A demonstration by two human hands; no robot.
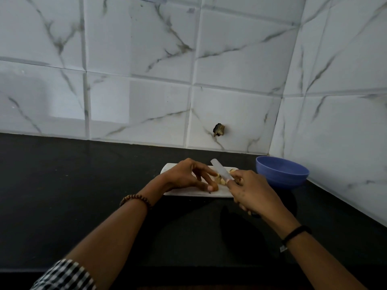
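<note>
One white board (184, 193), one knife (218, 170), one blue bowl (281, 174) at three o'clock; pale cut pieces (220, 180), perhaps several, blur together.

Right grip (253, 193) on knife (219, 171), left grip (186, 174) on food (215, 187) — maybe ginger
</note>
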